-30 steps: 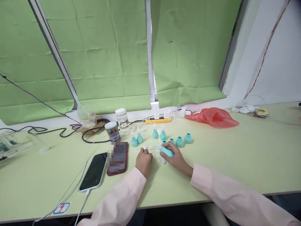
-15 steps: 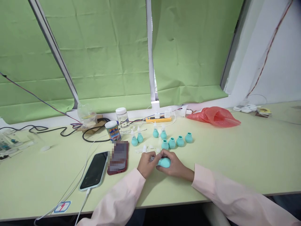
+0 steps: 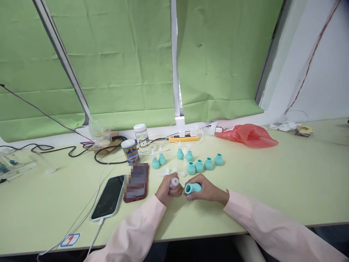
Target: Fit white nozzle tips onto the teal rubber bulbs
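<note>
My left hand (image 3: 167, 190) is closed around a clear plastic nozzle (image 3: 173, 182), its round end facing up. Just to its right, my right hand (image 3: 204, 191) grips a teal rubber bulb (image 3: 193, 187), with the bulb's open mouth pointing left towards the nozzle. The two parts are apart. Beyond my hands, several loose teal bulbs (image 3: 208, 163) stand with their mouths up. Further left are bulbs with clear tips fitted, such as a tipped bulb (image 3: 155, 162) and another tipped bulb (image 3: 180, 153). Small clear plastic parts (image 3: 167, 171) lie behind my left hand.
Left of my hands lie a charging phone (image 3: 108, 198) and a red-cased phone (image 3: 137, 182). Behind them stand a printed can (image 3: 130, 151) and a clear jar (image 3: 141, 136). At the back are a yellow power strip (image 3: 183, 138), a red plastic bag (image 3: 248, 135) and black cables (image 3: 72, 151).
The nozzle and the teal bulb, together before, are now separated. My left hand has drawn slightly left with the nozzle, and the bulb's mouth is now visible in my right hand.
</note>
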Demonstrator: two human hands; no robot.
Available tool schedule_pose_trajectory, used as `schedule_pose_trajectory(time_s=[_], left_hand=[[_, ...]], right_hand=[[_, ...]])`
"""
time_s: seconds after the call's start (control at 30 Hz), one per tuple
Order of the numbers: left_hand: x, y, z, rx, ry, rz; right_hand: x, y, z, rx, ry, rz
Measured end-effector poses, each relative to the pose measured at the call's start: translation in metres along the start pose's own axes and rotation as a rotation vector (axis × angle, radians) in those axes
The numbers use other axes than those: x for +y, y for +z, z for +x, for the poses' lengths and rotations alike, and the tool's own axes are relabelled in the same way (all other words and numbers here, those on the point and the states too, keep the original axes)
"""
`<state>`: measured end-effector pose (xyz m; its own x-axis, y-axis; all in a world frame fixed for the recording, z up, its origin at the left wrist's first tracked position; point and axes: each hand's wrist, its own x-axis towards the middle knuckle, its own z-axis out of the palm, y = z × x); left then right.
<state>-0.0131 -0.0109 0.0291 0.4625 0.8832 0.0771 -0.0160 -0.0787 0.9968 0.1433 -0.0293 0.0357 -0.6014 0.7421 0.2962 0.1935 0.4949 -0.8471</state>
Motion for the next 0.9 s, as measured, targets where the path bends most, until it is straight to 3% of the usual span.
schedule_pose_trajectory(time_s=[0.07,0.17,0.23,0.3,0.4,0.6,0.77,0.9], left_hand=[[0.003,-0.002,0.0,0.071,0.043,0.004],[0.002,0.0,-0.002,0.307,0.162,0.389],[-0.003,0.004,-0.003,0.249,0.221,0.853],[-0.008,0.006,-0.002,0.191,0.185,1.228],[-0.014,0.006,0.002,0.143,0.111,1.526],[-0.015,0.005,0.003,0.13,0.054,1.625],[-0.015,0.005,0.002,0.125,0.063,1.594],[-0.015,0.006,0.001,0.115,0.063,1.609]], right_hand=[[-0.004,-0.009,0.001,0.042,-0.014,0.028],[-0.01,-0.03,0.007,0.241,-0.069,-0.017],[-0.013,-0.048,0.013,0.349,-0.107,-0.11],[-0.011,-0.066,0.02,0.459,-0.095,-0.267],[0.006,-0.092,0.031,0.573,0.011,-0.533],[0.061,-0.12,0.048,0.456,0.308,-0.71],[0.086,-0.121,0.052,0.439,0.373,-0.732],[0.087,-0.115,0.054,0.452,0.376,-0.771]])
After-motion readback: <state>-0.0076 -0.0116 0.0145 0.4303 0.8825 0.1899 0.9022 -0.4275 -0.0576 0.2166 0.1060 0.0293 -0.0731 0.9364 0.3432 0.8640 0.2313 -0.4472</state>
